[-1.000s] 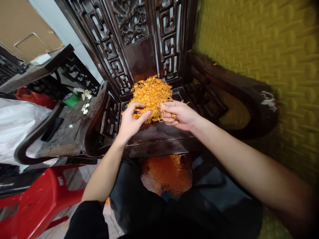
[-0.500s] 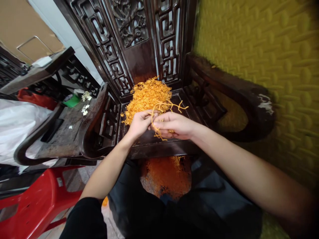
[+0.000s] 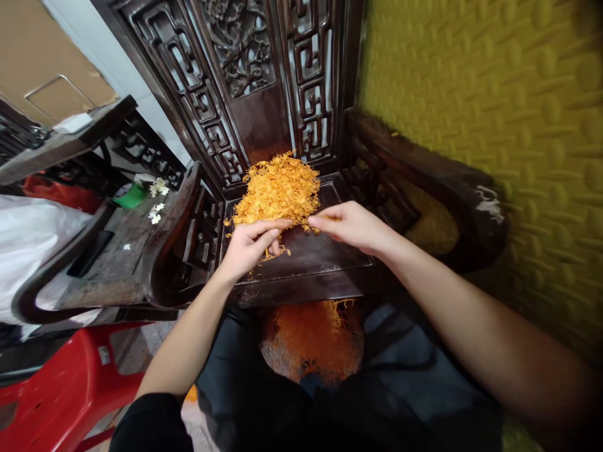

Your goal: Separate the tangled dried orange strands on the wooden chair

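Observation:
A heap of thin orange strands (image 3: 279, 189) lies at the back of a dark carved wooden chair seat (image 3: 320, 260). My left hand (image 3: 249, 243) sits at the heap's near edge with its fingers curled around a small tuft of strands. My right hand (image 3: 354, 225) hovers just to the right of the heap, fingers extended toward it and pinching a few strands. Below the seat's front edge, more orange strands (image 3: 311, 336) fill a dark bag between my knees.
The chair's carved back (image 3: 245, 81) and curved armrests (image 3: 424, 169) enclose the seat. A yellow padded wall (image 3: 494, 94) is at the right. A second dark chair (image 3: 117, 251) with white flowers stands left; a red plastic stool (image 3: 56, 395) is lower left.
Both hands had pulled a branching clump toward me off the heap. Now they are back at the heap's near edge, and the clump is no longer raised between them.

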Action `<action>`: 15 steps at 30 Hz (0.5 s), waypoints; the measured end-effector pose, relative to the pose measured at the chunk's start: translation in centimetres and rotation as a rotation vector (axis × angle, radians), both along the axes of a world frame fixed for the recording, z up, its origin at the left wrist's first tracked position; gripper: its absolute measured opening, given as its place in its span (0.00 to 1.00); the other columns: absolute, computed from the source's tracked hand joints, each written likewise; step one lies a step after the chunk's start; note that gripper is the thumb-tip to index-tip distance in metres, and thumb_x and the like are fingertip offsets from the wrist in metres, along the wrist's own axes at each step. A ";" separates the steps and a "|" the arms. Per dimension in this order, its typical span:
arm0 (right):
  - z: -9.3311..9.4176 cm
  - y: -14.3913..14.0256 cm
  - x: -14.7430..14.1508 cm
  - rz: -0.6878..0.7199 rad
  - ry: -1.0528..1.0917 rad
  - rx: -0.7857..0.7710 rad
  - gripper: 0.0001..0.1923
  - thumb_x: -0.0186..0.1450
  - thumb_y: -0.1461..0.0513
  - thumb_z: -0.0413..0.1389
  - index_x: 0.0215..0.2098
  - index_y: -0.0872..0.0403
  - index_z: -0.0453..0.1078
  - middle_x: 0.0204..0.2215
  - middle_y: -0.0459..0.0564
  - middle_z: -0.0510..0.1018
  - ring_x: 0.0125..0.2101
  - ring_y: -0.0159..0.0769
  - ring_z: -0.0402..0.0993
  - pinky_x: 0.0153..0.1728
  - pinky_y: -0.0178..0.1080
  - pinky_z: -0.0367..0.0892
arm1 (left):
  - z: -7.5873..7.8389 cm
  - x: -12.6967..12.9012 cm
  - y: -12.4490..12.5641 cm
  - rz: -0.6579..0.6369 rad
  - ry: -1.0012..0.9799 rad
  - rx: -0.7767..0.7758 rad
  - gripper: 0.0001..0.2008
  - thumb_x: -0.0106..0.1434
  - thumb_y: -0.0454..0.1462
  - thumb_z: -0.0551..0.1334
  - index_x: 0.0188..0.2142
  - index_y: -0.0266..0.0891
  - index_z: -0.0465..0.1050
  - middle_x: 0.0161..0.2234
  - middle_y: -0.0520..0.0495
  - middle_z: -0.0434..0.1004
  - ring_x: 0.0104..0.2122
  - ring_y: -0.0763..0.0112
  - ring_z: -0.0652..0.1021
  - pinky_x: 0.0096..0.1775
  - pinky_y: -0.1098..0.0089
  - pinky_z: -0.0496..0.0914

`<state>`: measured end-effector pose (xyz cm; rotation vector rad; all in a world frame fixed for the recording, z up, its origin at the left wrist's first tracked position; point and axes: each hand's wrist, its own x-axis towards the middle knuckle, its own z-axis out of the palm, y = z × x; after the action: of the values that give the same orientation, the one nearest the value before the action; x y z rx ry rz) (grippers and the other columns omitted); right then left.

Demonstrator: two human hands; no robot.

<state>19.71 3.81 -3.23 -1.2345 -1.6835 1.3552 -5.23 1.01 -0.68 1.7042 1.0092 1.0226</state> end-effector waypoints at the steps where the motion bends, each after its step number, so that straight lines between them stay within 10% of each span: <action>1: 0.4 -0.2 -0.2 0.010 0.150 -0.052 0.27 0.62 0.40 0.61 0.26 0.55 0.70 0.16 0.40 0.63 0.17 0.24 0.52 0.19 0.34 0.45 | 0.0 0.1 -0.2 -0.035 0.034 0.013 0.13 0.66 0.44 0.65 0.46 0.43 0.84 0.41 0.41 0.86 0.21 0.74 0.77 0.33 0.67 0.77; 5: 1.7 -1.1 -1.9 0.081 0.541 -0.249 0.29 0.62 0.37 0.59 0.27 0.52 0.59 0.17 0.38 0.60 0.16 0.23 0.49 0.16 0.33 0.38 | 0.3 0.6 -1.0 -0.110 0.129 0.042 0.11 0.66 0.43 0.65 0.44 0.45 0.84 0.48 0.42 0.84 0.23 0.74 0.78 0.32 0.69 0.76; 15: 1.6 0.9 -3.0 -0.403 0.667 -0.070 0.25 0.64 0.40 0.59 0.32 0.51 0.63 0.16 0.39 0.62 0.14 0.24 0.53 0.14 0.31 0.45 | -0.5 1.0 -2.8 0.106 -0.022 0.129 0.14 0.69 0.44 0.61 0.47 0.45 0.82 0.26 0.48 0.82 0.17 0.77 0.70 0.24 0.72 0.67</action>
<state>16.66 4.72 -1.65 -0.9396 -0.8806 1.3701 -4.22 -1.82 -1.18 1.7550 1.0481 1.1948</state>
